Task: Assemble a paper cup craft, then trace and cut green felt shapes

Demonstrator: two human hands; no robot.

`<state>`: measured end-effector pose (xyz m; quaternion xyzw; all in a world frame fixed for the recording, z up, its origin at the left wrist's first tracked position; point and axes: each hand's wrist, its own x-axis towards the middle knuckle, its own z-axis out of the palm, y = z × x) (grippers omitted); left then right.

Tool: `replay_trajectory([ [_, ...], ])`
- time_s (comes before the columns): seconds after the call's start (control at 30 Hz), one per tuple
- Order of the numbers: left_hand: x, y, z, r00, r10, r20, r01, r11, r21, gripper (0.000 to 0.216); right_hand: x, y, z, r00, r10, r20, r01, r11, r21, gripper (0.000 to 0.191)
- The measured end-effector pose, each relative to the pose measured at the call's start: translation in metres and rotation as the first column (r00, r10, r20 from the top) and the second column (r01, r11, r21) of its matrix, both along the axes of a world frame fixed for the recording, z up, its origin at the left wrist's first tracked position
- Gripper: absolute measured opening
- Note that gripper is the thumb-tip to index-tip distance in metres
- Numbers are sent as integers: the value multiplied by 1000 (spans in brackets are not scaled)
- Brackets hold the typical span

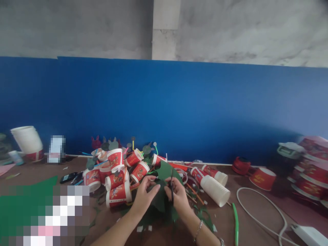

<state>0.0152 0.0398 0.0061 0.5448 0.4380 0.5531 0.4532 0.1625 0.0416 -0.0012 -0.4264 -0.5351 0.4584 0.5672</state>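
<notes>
My left hand (145,196) pinches a dark green felt sheet (164,171) and holds it up over the brown table (256,225). My right hand (178,194) is closed on black scissors (171,186) that stand upright, their blades in the felt. Green felt scraps (205,217) lie under and around both hands. Just behind the hands is a heap of red and white paper cups (116,177), several with coloured straws and felt shapes sticking out.
A white cup stack (214,186) lies on its side to the right, with a green stick (235,222) and a white cable (261,212) running to a white adapter (310,234). A red bowl (262,178) and stacked bowls (311,171) sit far right. A blue wall panel (179,109) backs the table.
</notes>
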Motion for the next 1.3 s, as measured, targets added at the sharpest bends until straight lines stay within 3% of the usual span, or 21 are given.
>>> replay_trajectory([
  [0.1, 3, -2, 2, 996, -72, 61, 79, 991, -111, 31, 3, 2, 2, 989, -132, -62, 131, 991, -20, 33],
  [0.2, 5, -1, 1, 994, -69, 84, 82, 984, -157, 28, 5, 3, 2, 988, -148, -48, 146, 989, -37, 36],
  [0.4, -2, 2, -4, 975, 192, 111, -176, 975, -137, 33, -2, -3, 3, 978, 154, 142, -127, 975, -181, 35],
  [0.53, -4, 2, -6, 976, 203, 85, -195, 976, -93, 32, -5, -7, 5, 943, 266, 201, -212, 944, -254, 34],
  [0.73, -4, 3, -7, 961, 252, 118, -240, 965, -107, 29, -4, -9, 6, 938, 310, 159, -267, 933, -242, 39],
  [1.0, -2, 1, -10, 980, 126, 152, -115, 990, -80, 28, -4, -10, 6, 913, 353, 205, -297, 919, -260, 34],
  [1.3, -2, 1, -8, 988, 85, 126, -77, 995, -66, 27, -2, -9, 4, 909, 347, 232, -287, 923, -256, 33],
])
